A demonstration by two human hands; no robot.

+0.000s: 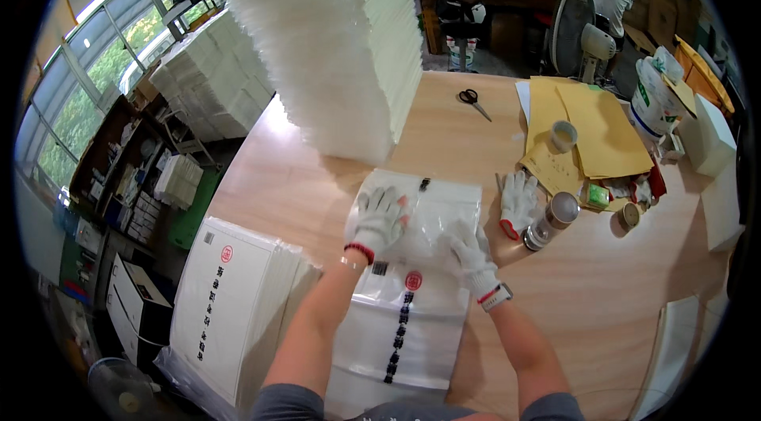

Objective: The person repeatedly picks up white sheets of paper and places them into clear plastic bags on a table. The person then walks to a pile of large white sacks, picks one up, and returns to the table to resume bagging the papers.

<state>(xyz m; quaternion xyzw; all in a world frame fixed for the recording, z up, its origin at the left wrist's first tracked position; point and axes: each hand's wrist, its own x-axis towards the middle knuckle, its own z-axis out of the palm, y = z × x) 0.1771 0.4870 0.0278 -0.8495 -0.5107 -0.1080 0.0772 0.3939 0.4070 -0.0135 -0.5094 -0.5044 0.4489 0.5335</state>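
A clear plastic bag [432, 322] lies in front of me on the table, with white sheets inside and black lettering and a red round mark on it. Its upper part is a glossy transparent flap [420, 203]. My left hand [382, 219], in a white knit glove with a red cuff, rests flat on the flap's left side, fingers stretched out. On the flap's right side is my right hand [469, 256], gloved too, its fingers apart and slightly bent against the plastic. Neither hand visibly grips anything.
A tall stack of white sheets [317, 48] stands beyond my hands. Packed bags [230, 302] are piled at left. To the right lie a spare glove [519, 200], a metal-topped jar [555, 219], brown envelopes [606, 128] and scissors [474, 102]. A fan [572, 31] and two people are farther back.
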